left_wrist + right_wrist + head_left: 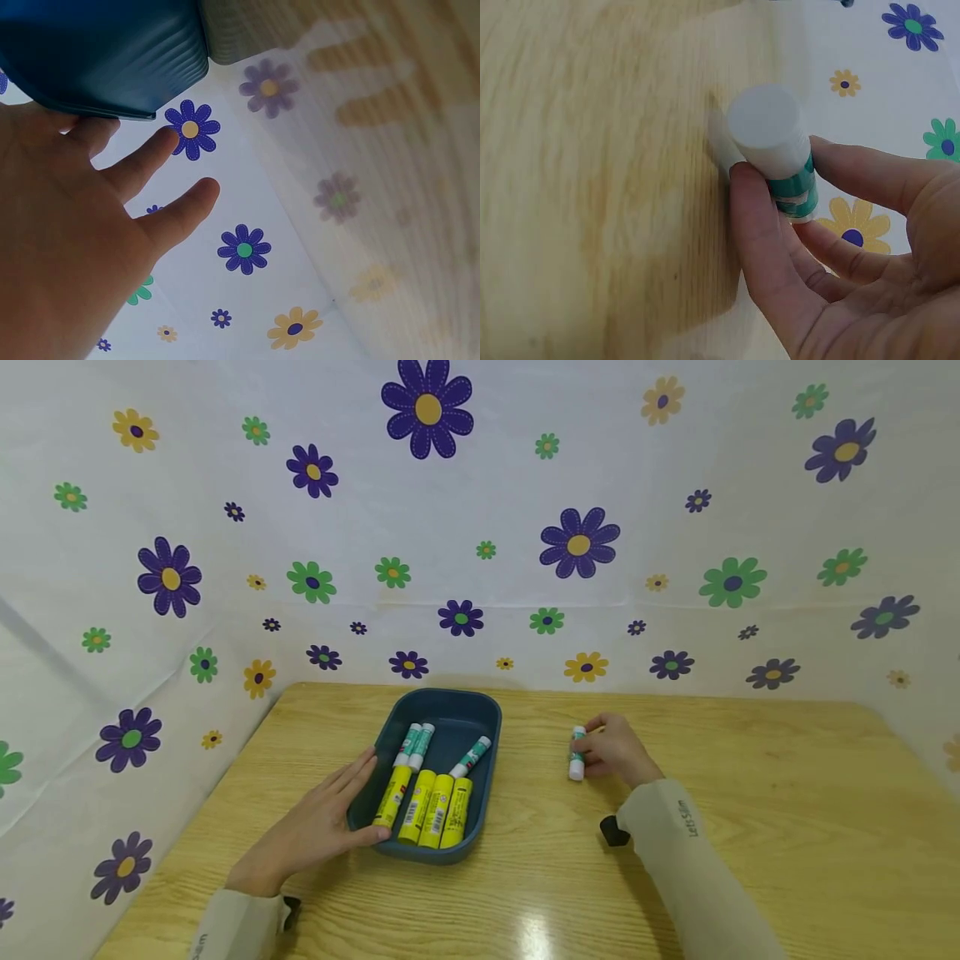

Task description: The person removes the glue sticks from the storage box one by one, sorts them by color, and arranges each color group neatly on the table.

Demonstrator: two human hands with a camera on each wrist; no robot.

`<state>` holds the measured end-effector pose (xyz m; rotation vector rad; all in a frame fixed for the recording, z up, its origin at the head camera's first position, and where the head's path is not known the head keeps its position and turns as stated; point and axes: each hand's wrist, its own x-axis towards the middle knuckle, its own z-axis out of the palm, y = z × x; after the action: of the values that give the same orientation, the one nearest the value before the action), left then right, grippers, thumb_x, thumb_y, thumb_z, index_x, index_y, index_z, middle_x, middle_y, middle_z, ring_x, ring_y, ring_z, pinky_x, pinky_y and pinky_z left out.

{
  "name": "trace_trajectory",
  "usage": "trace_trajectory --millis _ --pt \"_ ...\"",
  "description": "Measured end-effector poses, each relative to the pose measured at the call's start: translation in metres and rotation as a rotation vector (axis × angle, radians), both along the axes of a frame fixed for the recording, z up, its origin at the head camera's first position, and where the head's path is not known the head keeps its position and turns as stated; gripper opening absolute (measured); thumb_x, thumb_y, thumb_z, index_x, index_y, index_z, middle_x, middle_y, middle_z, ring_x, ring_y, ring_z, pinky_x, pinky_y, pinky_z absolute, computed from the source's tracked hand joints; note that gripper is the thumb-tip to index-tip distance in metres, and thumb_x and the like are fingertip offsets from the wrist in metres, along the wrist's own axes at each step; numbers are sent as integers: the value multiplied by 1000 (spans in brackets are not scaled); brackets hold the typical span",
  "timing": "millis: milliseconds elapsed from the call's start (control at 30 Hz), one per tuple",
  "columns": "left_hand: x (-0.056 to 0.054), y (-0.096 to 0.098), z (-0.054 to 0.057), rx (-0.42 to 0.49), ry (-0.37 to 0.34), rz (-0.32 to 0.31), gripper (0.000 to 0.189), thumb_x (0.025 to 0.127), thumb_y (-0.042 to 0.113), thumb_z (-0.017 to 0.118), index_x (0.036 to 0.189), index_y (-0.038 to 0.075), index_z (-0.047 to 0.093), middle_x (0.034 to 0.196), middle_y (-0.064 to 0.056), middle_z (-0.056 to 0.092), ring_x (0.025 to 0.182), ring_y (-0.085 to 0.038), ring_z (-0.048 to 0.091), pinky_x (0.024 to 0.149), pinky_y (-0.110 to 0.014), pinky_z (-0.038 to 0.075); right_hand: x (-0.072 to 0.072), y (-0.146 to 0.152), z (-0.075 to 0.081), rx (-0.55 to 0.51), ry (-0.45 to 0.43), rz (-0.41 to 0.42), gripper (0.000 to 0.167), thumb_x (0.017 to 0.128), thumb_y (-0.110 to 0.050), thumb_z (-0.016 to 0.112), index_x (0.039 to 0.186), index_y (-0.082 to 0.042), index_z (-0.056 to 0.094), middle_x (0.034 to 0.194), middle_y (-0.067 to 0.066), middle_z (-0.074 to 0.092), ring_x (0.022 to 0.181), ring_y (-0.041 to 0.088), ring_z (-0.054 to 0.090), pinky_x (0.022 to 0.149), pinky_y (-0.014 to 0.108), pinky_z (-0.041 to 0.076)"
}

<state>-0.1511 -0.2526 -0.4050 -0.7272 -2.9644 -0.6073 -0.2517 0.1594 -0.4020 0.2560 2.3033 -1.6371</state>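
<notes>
My right hand [617, 750] pinches a small white-and-green glue stick [577, 762] between thumb and fingers, to the right of the bin. In the right wrist view its white end [763, 116] points toward the camera, close over the wood. My left hand [322, 822] rests along the left side of a dark blue bin [491, 777], fingers extended and thumb at the front left rim. Inside the bin, several yellow glue sticks [417, 806] lie side by side at the front. Behind them are two white-and-green glue sticks [422, 745] together and one slanted glue stick [472, 756] at the right.
The bin and both hands are over a light wooden table [750, 810]. A white cloth [495, 510] printed with flowers stands behind the table and along its left side. Small black pieces [613, 831] sit at the wrists.
</notes>
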Motion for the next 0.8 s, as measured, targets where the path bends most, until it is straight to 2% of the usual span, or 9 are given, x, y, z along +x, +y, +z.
trace_trajectory --millis 167,267,433,800 --pt "0 0 0 6 -11 3 101 90 59 68 156 -5 30 164 -21 24 143 -50 31 108 -70 31 2 -3 2 121 26 0 41 95 0 67 126 10 43 108 27 57 76 25 64 66 36 61" --pt "0 0 -2 0 -7 5 100 90 59 68 156 -5 30 165 -20 24 143 -50 32 108 -70 32 2 -4 2 154 24 -4 40 94 -1 68 124 10 44 109 27 57 76 25 64 66 35 61" --pt "-1 -1 -4 -4 11 -3 100 90 60 67 156 -5 30 164 -21 24 143 -49 32 108 -68 33 2 -5 2 149 20 -1 38 94 -1 68 123 10 45 110 28 57 76 25 65 66 34 61" --pt "-1 -2 -2 -4 -1 -5 100 90 60 67 157 -4 29 165 -20 23 144 -49 31 108 -68 32 2 1 4 90 8 18 46 96 -4 67 129 12 40 104 27 59 75 25 66 67 37 62"
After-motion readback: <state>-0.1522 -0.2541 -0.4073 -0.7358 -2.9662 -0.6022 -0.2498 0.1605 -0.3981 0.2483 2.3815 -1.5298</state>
